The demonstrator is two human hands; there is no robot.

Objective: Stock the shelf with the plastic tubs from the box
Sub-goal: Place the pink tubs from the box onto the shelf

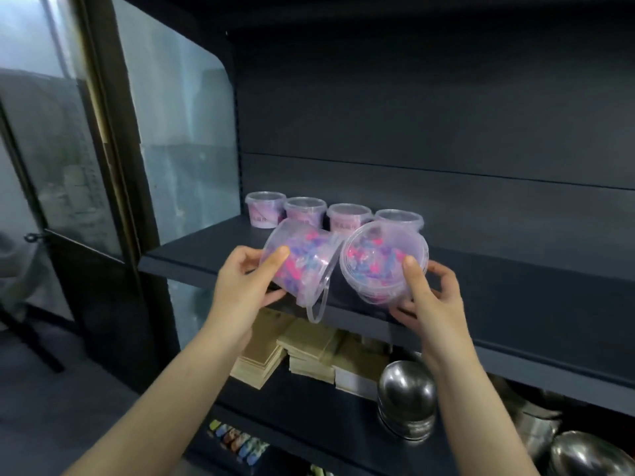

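Centre of frame: the left hand (247, 280) grasps the left tub (302, 266) and the right hand (426, 293) grasps the right tub (381, 259), both tilted over the shelf (515, 280) edge before the back row (348, 216); each is best righted, lid up, before being set down in line.

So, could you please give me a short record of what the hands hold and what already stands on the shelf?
left hand: grips a clear plastic tub of pink, blue and purple pieces, tilted, handle hanging down
right hand: grips a second such tub, tilted, lid toward the camera
on shelf: four lidded tubs in a row at the back of the dark shelf board
shelf below: tan paper stacks, steel bowls
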